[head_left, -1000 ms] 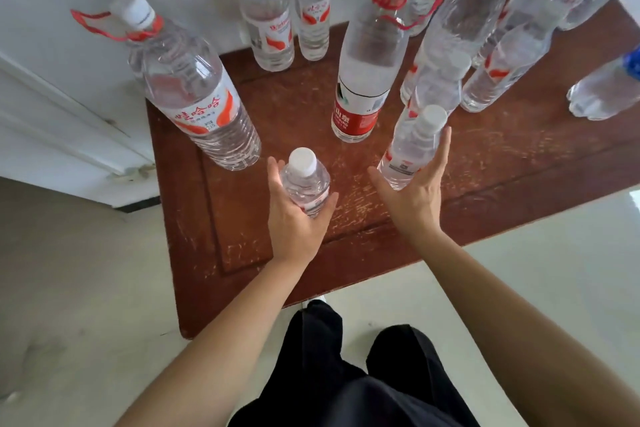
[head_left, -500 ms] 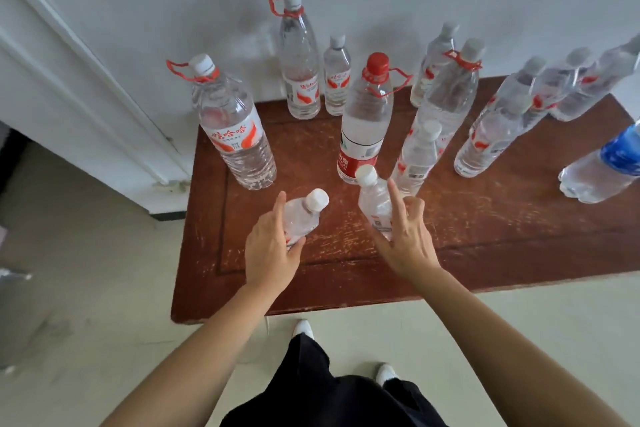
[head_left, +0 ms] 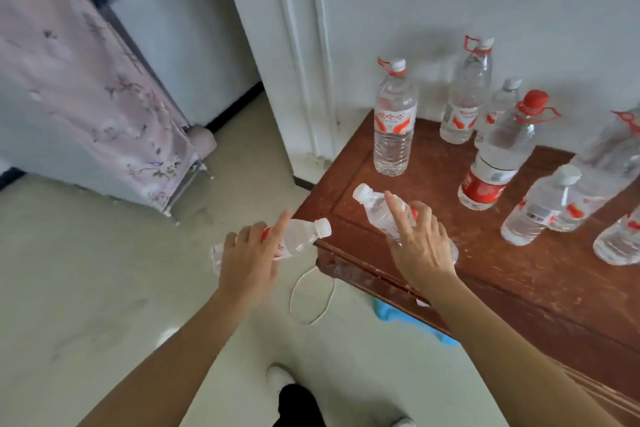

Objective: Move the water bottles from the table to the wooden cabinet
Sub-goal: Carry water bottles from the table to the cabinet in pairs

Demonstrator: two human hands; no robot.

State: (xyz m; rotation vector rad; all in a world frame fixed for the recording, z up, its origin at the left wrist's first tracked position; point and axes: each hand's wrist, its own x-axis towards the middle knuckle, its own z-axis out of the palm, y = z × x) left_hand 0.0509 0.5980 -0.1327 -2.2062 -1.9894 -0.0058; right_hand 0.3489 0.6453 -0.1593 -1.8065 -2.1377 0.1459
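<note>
- The left hand [head_left: 247, 260] gripped a small bottle [head_left: 301, 236], fingers curled round its red-labelled body. The bottle lay nearly level, cap pointing right, in the air over the floor [head_left: 104, 288], just off the near-left corner of the counter [head_left: 485, 274].
- The right hand [head_left: 420, 246] held a second small bottle [head_left: 375, 211] tilted above the counter's left end, cap up and to the left. The index finger lay straight along it, and the other fingers seemed curled round it, though the hand hid most of the grip.
- More bottles stood on the counter: a tall white-capped bottle [head_left: 394, 121] near the back-left corner, a red-capped bottle [head_left: 498, 156] with a red label, and others towards the wall and the right edge.
- A thin cord loop [head_left: 311, 322] and a blue cloth [head_left: 405, 317] lay on the floor by the counter. A pink floral cloth [head_left: 86, 87] hung at the left.
</note>
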